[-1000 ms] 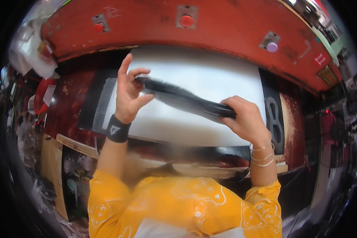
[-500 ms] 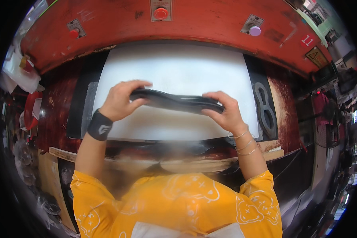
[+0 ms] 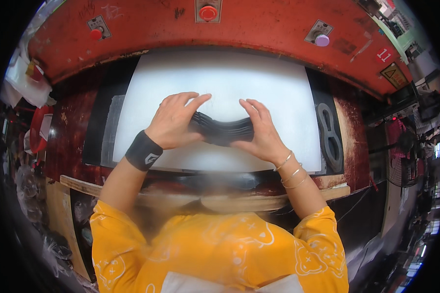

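Both hands grip a stack of thin black rubber pieces (image 3: 223, 131) above the middle of the white board (image 3: 220, 83): the left hand (image 3: 173, 122) closed on its left end, the right hand (image 3: 260, 133) on its right end.

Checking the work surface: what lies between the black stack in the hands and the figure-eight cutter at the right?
Only bare white board, in the head view, between the black stack and the cutter.
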`<state>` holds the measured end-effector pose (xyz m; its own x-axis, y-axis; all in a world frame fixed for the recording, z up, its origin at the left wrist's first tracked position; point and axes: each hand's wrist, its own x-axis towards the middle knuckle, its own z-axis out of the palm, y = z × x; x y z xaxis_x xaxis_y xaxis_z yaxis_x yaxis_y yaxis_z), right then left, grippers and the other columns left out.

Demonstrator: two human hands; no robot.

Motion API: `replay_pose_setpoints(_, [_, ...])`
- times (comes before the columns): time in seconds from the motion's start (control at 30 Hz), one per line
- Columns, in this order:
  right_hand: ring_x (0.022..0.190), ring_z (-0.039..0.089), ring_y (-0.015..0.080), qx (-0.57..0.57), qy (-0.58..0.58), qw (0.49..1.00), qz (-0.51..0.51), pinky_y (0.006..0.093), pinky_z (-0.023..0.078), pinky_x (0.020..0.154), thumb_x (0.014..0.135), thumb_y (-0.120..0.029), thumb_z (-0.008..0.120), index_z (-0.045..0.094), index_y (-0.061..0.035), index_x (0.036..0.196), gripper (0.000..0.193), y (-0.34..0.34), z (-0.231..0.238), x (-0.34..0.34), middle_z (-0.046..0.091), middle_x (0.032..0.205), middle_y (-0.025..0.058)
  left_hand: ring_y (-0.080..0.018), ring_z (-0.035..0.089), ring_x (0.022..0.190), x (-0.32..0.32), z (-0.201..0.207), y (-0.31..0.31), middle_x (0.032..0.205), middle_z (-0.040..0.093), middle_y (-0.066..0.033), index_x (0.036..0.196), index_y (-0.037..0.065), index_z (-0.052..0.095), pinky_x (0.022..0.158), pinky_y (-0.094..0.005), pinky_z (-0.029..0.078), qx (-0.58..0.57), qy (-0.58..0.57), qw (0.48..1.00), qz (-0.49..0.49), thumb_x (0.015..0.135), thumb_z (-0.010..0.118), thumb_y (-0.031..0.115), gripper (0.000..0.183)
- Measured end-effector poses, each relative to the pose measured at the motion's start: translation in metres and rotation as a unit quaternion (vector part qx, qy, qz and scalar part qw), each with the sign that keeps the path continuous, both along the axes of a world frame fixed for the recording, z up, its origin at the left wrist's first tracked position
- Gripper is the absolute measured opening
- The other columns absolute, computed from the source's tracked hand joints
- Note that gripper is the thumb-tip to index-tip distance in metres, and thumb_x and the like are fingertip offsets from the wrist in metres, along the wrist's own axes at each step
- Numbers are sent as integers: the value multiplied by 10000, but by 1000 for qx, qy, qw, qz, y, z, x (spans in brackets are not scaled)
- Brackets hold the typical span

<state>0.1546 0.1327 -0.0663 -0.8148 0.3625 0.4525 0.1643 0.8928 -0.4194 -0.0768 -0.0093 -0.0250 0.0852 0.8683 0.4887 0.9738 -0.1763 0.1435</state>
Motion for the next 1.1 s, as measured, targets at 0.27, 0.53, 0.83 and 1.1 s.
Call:
replay_pose_setpoints(0.27, [903,601,310,11,34,999,-3,384,494,806,651,-142,785,607,-67,1048,441,-2,0,-4,622,981,113,-298,643,761,7,-7,1,787,673,-89,980,119,688,728,-406,517,-95,-81,992,-14,713,689,159,271])
replay_pose_setpoints(0.53, [1016,618,224,-275,-148,948,69,335,483,893,775,-275,724,608,-57,1228,516,-3,37,8,652,1118,106,-206,660,821,6,17,2,894,695,-1,918,143,676,728,-336,519,-58,65,992,-92,754,620,117,176])
replay_pose_setpoints(0.83, [1003,546,101,-642,147,727,192,287,467,884,988,-352,495,525,38,1223,456,-31,36,-29,610,1112,59,-246,540,1168,5,56,-15,1165,616,-76,1038,99,667,1072,-420,357,246,157,950,-109,742,604,57,306])
replay_pose_setpoints(1.1, [963,540,137,-338,335,877,65,290,436,875,988,-357,478,489,34,1211,450,-57,59,-73,605,1046,114,-204,494,1181,80,-13,-4,1306,516,-130,1361,-34,382,1010,-311,376,160,-662,727,-88,975,516,310,534])
